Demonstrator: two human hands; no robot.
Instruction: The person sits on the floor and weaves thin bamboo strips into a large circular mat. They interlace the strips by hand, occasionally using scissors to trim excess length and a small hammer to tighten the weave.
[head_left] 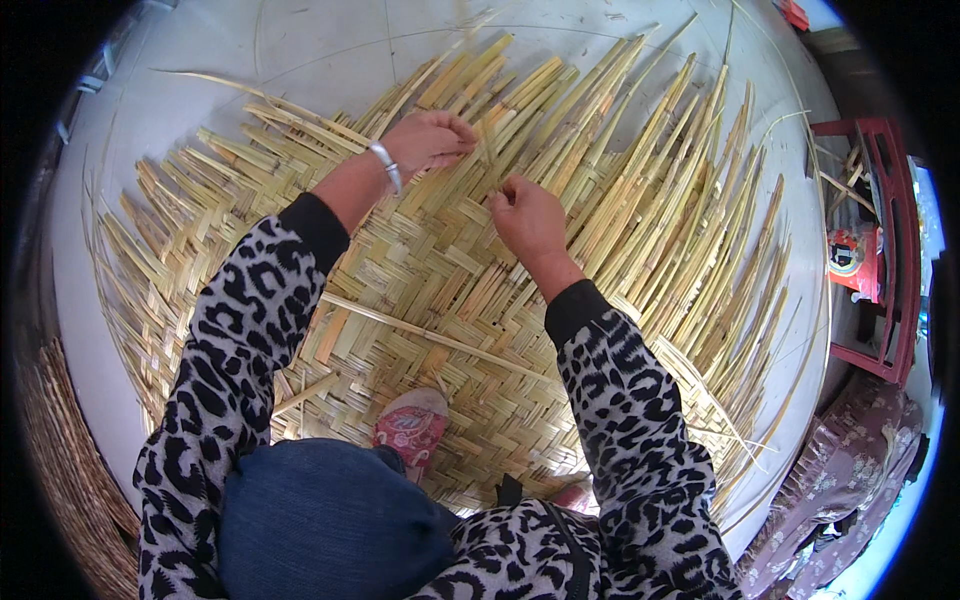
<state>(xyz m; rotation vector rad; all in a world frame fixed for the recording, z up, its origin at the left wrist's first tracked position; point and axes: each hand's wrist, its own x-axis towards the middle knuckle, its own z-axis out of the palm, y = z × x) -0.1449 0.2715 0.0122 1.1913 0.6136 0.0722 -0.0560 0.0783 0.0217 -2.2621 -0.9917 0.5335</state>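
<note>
A half-woven mat (430, 265) of flat, pale yellow-green reed strips spreads over the floor in a diagonal weave. Loose strip ends (650, 180) fan out along its far and right sides. My left hand (432, 140), wearing a silver bangle (386, 167), is over the far edge of the weave with its fingers curled; what they hold, if anything, is unclear. Just nearer and to the right, my right hand (530, 217) is closed, thumb against fingers, on a reed strip (488, 150) that rises between the two hands. Its fingertips partly hide the strip's lower end.
One loose strip (430, 335) lies across the weave. My pink shoe (412, 425) stands on the mat near my bent knee (330, 520). To the right are a dark red wooden frame (900, 250), a red packet (855, 262) and a patterned cloth (840, 480). Brown stalks (75, 480) lie at left.
</note>
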